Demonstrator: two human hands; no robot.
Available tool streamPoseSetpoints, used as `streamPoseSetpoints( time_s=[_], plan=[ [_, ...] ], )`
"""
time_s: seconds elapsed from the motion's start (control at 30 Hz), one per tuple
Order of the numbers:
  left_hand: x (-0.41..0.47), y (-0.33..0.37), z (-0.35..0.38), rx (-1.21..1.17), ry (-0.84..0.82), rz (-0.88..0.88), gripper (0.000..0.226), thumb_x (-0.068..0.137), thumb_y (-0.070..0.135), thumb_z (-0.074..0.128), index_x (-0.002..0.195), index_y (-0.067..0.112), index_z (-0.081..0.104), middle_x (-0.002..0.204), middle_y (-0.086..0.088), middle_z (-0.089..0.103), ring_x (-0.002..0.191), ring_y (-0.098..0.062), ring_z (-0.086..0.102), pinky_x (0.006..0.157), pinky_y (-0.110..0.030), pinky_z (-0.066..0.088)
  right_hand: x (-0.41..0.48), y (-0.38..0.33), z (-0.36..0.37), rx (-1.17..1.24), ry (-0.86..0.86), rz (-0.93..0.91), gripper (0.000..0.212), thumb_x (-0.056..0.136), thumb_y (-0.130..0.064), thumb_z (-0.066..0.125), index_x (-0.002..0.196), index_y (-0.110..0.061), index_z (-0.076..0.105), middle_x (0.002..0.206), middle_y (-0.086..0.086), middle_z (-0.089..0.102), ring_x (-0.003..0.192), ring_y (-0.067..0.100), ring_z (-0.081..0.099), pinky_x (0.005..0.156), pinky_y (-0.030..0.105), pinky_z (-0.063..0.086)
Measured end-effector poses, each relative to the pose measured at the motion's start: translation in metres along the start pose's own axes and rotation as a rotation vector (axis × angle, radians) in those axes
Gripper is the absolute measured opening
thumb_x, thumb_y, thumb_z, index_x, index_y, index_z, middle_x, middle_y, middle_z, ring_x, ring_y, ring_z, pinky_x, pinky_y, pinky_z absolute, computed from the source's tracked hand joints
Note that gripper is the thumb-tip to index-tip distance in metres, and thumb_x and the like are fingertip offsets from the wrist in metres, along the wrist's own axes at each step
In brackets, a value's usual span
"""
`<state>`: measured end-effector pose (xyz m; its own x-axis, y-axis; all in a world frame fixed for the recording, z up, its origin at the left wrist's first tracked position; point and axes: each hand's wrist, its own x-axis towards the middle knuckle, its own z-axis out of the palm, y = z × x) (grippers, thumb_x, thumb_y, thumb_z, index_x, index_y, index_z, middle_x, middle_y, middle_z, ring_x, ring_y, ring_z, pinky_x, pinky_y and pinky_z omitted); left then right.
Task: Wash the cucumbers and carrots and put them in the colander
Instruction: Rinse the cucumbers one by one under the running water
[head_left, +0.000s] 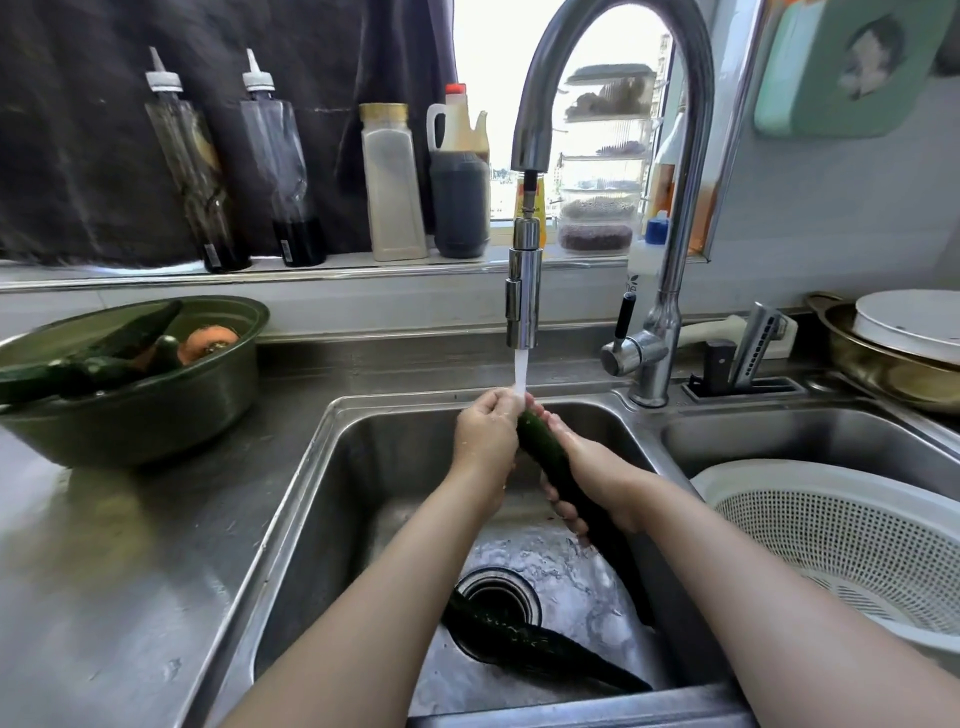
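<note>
Early stage: left hand (485, 431) curled round the far tip and right hand (589, 486) gripping the middle of a cucumber (545, 448) under the running tap (523, 296), second cucumber (550, 649) at the sink (374, 467) drain, more with a carrot (208, 343) in the left bowl (156, 421), right colander (831, 525) seemingly unfilled.

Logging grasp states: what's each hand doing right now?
Left hand: holds the cucumber at its tip.
Right hand: grips the cucumber mid-length.

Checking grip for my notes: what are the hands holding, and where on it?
A cucumber: the left hand grips its upper end, the right hand its middle.
</note>
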<state>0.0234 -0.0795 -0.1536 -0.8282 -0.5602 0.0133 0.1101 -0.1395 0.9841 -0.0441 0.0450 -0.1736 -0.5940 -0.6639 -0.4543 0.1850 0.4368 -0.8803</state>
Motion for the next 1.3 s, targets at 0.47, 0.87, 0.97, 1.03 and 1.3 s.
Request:
streamPoseSetpoints(
  time_s=[0.47,0.87,0.97,1.03,1.3],
  plan=[
    [0.024,-0.041,-0.103,0.944,-0.322,-0.227,0.008,0.091,0.019,0.075,0.083,0.022,0.077,0.077,0.001,0.072,0.063,-0.009,0.064,0.062,-0.025,0.056,0.035,0.032,0.012,-0.772,0.026,-0.008,0.037,0.069,-0.019,0.092,0.100,-0.009,0.074,0.078,-0.002,0.066,0.075,0.015,0.062,0.073,0.030,0.055],
    [0.010,-0.040,-0.096,1.157,-0.442,-0.270,0.020,0.095,0.040,0.067,0.105,0.023,0.073,0.104,0.000,0.072,0.088,-0.014,0.064,0.094,-0.036,0.055,0.026,0.029,0.042,-0.857,-0.171,0.091,0.034,0.095,-0.023,0.069,0.126,-0.011,0.064,0.096,0.003,0.071,0.085,0.016,0.070,0.077,0.037,0.060],
    [0.003,-0.023,-0.091,1.233,-0.463,-0.257,0.019,0.098,0.036,0.064,0.107,0.022,0.073,0.097,0.001,0.070,0.082,-0.014,0.061,0.087,-0.034,0.055,0.013,0.010,0.054,-0.849,-0.185,0.059,0.028,0.099,-0.026,0.063,0.120,-0.010,0.070,0.097,0.003,0.071,0.084,0.020,0.070,0.082,0.039,0.059],
    [0.000,-0.003,-0.088,1.266,-0.465,-0.239,0.023,0.098,0.034,0.062,0.113,0.020,0.073,0.095,0.002,0.070,0.081,-0.013,0.062,0.078,-0.031,0.053,0.004,-0.007,0.061,-0.850,-0.161,-0.003,0.024,0.100,-0.027,0.061,0.118,-0.013,0.070,0.098,0.003,0.072,0.085,0.020,0.072,0.079,0.037,0.060],
    [-0.015,0.117,-0.113,1.211,-0.301,0.007,0.021,0.097,0.033,0.063,0.113,0.024,0.074,0.104,0.004,0.072,0.089,-0.010,0.063,0.080,-0.024,0.049,-0.035,-0.110,0.094,-0.869,0.009,-0.311,0.019,0.099,-0.021,0.057,0.109,-0.013,0.069,0.093,0.012,0.077,0.078,0.027,0.077,0.057,0.032,0.061]
  ],
)
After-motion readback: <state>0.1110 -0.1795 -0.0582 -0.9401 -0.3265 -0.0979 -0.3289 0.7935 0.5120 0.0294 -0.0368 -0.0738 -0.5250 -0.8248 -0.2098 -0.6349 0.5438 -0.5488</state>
